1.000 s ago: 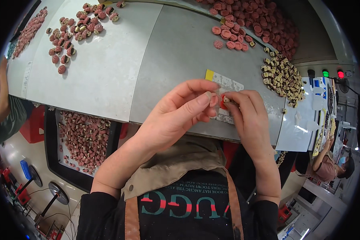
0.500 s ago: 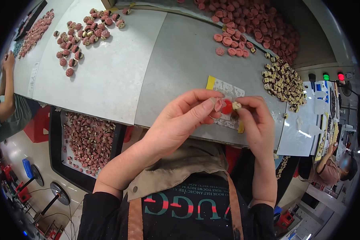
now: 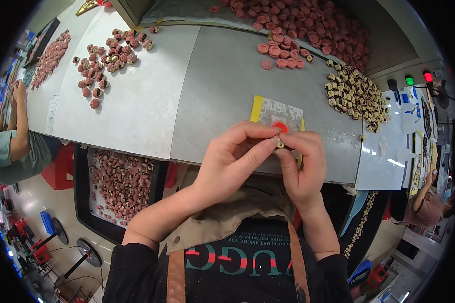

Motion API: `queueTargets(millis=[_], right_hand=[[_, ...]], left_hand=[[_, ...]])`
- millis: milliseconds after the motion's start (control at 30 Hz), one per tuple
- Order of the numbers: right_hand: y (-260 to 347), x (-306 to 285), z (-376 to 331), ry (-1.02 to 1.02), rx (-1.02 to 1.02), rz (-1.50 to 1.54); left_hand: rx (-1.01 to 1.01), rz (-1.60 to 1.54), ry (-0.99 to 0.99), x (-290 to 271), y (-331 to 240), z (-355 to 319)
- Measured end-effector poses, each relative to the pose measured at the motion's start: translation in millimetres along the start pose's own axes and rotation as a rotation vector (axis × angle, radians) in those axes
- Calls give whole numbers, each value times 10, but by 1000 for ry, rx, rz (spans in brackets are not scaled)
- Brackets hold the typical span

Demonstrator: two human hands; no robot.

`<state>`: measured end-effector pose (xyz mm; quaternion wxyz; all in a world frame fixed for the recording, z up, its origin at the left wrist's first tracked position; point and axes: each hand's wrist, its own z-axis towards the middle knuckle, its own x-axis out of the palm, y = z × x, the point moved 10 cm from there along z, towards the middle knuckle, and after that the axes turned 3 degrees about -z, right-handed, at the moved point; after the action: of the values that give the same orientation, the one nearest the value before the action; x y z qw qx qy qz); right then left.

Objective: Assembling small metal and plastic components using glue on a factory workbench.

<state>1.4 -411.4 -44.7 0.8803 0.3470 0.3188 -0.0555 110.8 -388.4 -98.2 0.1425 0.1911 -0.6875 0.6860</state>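
Both hands meet over the near edge of the grey table, fingertips pressed together. Between them a small cream-and-dark piece point(image 3: 280, 145) shows. My right hand point(image 3: 306, 164) pinches this piece from the right. My left hand point(image 3: 230, 159) is closed in a pinch against it; the pink cap seen there earlier is now hidden by the fingers. Just beyond the fingertips, a bright red spot point(image 3: 279, 126) glows on a worn whitish plate point(image 3: 288, 109) with yellow tape point(image 3: 256, 107) along its left side.
Pink scalloped caps point(image 3: 308, 25) heap at the back; cream-and-dark pieces point(image 3: 356, 93) pile at the right. Joined pink-and-dark pieces point(image 3: 113, 55) lie at left. Below the table edge, a black tray point(image 3: 159, 177) holds many more. Co-workers point(image 3: 17, 151) sit at both sides.
My hands have come together: the right hand moved left with the cream-and-dark piece to the left fingertips. The pink cap is no longer visible. The whole view shifted slightly.
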Motion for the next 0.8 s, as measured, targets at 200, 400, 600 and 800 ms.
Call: queueTargets(millis=[200,400,600,800], right_hand=[[-28,-123,-55,-2,80,41],[-76,-69,-139,91,-18,52],[-198,-93,-198,52,-2,40],[-109,-21,-156,10,-71,32]], left_hand=[[-178,-31,72,92,101,-33],[107,258,121,240,18,-98],[119,439,114,278,112,-20],[232,630,55,188,14,-97]])
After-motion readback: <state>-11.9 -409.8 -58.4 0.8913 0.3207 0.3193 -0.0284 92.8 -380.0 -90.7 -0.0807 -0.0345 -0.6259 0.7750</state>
